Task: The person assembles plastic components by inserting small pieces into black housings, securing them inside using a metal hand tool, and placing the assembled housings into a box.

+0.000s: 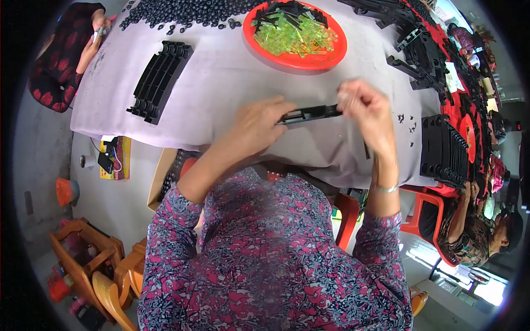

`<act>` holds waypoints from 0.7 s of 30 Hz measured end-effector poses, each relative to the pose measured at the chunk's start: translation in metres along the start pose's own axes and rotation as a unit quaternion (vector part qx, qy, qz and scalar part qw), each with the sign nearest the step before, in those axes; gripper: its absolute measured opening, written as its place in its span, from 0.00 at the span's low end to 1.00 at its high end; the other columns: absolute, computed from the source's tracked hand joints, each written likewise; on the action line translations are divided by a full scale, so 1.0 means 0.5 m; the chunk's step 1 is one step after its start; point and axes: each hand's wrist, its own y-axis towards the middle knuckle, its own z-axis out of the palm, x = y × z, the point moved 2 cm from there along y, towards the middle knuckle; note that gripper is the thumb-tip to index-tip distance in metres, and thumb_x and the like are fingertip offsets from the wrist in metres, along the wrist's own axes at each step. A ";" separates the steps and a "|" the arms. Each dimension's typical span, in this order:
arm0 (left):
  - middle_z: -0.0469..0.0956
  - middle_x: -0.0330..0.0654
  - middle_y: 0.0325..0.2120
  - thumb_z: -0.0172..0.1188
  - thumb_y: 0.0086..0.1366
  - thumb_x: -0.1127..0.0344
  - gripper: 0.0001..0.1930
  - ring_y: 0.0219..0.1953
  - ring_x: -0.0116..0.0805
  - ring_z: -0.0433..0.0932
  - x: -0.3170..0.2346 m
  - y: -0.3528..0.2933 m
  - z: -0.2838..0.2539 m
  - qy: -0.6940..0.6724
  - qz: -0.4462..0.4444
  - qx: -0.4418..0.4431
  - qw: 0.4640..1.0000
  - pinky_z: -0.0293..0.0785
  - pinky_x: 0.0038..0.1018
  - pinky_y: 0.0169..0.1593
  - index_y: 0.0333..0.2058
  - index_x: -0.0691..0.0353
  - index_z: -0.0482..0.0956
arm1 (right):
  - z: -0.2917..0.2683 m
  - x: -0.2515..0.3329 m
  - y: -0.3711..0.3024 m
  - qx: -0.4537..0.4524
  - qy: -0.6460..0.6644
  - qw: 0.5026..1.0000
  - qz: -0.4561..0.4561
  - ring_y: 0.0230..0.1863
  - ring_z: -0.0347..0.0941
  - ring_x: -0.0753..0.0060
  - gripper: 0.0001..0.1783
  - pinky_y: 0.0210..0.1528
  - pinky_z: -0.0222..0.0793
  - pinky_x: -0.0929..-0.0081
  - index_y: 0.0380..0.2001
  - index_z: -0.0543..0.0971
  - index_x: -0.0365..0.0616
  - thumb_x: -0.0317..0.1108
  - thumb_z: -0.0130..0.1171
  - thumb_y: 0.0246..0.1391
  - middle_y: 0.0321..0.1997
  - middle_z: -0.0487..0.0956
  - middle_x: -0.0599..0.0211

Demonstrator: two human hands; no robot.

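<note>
Above the near part of the cloth, my left hand (258,124) grips one end of a long, narrow black plastic part (310,114). My right hand (365,113) is at the part's other end, its thumb and fingers pinched together. Whatever lies between those fingertips is hidden. A thin dark strip (367,150) shows beside my right wrist; whether the hand holds it or it lies on the cloth, I cannot tell. Ahead of my hands stands a red plate (295,62) with yellow-green translucent strips (292,38) and black strips (287,10).
Left on the table lies a black ribbed rack-like part (160,81). Small black round pieces (182,12) spread along the far edge. Stacked black parts (441,149) and tiny black bits (411,126) are at right. People sit at far left (61,60) and right (475,231).
</note>
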 end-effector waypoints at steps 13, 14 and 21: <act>0.74 0.43 0.36 0.67 0.50 0.68 0.20 0.42 0.45 0.73 0.027 -0.006 0.011 0.096 0.084 -0.043 0.991 0.67 0.40 0.46 0.44 0.61 0.78 | -0.011 -0.156 0.327 0.046 -0.512 0.843 -0.158 0.45 0.78 0.48 0.09 0.46 0.75 0.57 0.37 0.83 0.47 0.29 0.58 0.52 0.41 0.81 0.56; 0.74 0.43 0.36 0.67 0.49 0.67 0.20 0.42 0.45 0.73 0.028 -0.009 0.011 0.102 0.085 -0.036 0.990 0.67 0.39 0.46 0.44 0.61 0.78 | -0.011 -0.155 0.337 0.057 -0.535 0.828 -0.156 0.42 0.78 0.47 0.06 0.44 0.75 0.56 0.34 0.82 0.46 0.30 0.59 0.51 0.38 0.81 0.54; 0.73 0.43 0.33 0.68 0.50 0.66 0.18 0.41 0.46 0.73 0.043 -0.003 0.017 0.062 0.085 -0.037 0.994 0.67 0.39 0.46 0.41 0.61 0.79 | -0.022 -0.133 0.308 -0.051 -0.347 0.930 -0.108 0.33 0.79 0.63 0.08 0.37 0.73 0.67 0.34 0.81 0.43 0.31 0.61 0.49 0.28 0.82 0.59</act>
